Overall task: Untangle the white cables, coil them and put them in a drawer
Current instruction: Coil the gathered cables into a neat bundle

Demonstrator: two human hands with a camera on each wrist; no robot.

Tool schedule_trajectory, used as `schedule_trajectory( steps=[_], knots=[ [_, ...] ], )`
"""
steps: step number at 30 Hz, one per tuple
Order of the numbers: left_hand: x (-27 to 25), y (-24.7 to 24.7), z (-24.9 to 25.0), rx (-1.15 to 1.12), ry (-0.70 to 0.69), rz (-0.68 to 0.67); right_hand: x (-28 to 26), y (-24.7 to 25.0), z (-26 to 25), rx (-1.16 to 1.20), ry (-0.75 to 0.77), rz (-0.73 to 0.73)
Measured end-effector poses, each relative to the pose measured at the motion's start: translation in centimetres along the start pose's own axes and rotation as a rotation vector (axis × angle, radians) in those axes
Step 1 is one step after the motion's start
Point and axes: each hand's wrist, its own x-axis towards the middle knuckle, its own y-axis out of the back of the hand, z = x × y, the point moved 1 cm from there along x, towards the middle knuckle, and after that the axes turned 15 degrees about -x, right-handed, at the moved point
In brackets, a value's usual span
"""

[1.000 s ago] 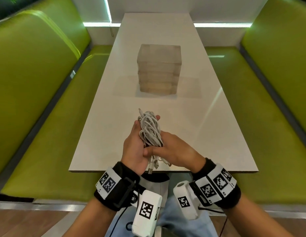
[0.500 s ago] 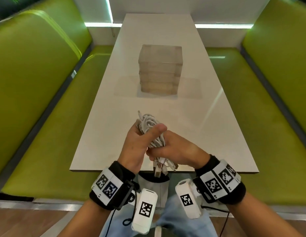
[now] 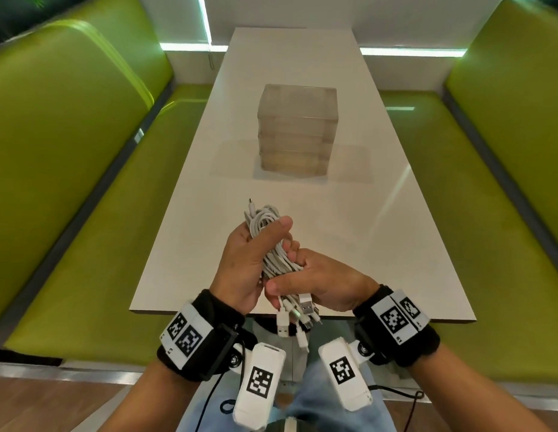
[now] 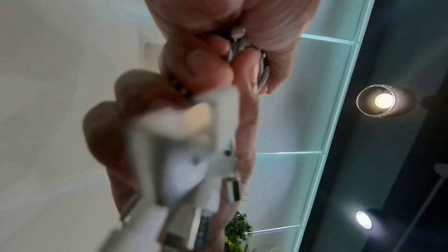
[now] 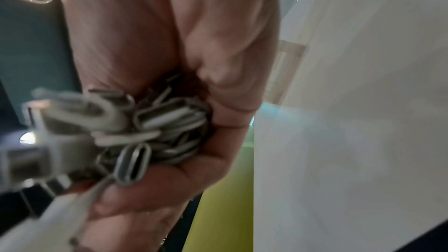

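Both hands hold one bundle of white cables (image 3: 273,251) above the near edge of the table (image 3: 209,213). Your left hand (image 3: 249,260) clamps the upper loops, thumb across; your right hand (image 3: 318,282) curls round the lower part, USB plugs (image 3: 298,316) dangling past the edge. Loosen the right fingers (image 3: 291,249), keep the left firm, and draw out one plug end singly. The clear drawer unit (image 3: 298,129) stands well beyond, mid-table.

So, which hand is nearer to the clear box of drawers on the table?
Left. The left hand holds the upper part of the cable bundle, reaching farther toward the drawer box. The right hand holds the bundle's lower end, nearer the table edge.
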Motion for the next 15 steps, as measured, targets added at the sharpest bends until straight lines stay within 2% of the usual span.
schedule_trajectory(
  steps=[3,6,11,15],
  knots=[
    [-0.1,0.2,0.4,0.083,0.010,-0.077,0.2,0.5,0.2,0.042,0.009,0.018],
    [0.0,0.4,0.4,0.226,-0.001,-0.094,0.4,0.7,0.3,0.042,0.017,0.027],
    [0.9,0.0,0.0,0.219,-0.055,0.059,1.5,1.1,0.3,-0.104,0.061,0.019],
    [2.2,-0.1,-0.1,0.262,-0.060,0.083,2.2,1.8,0.5,-0.166,0.033,0.027]
  ],
)
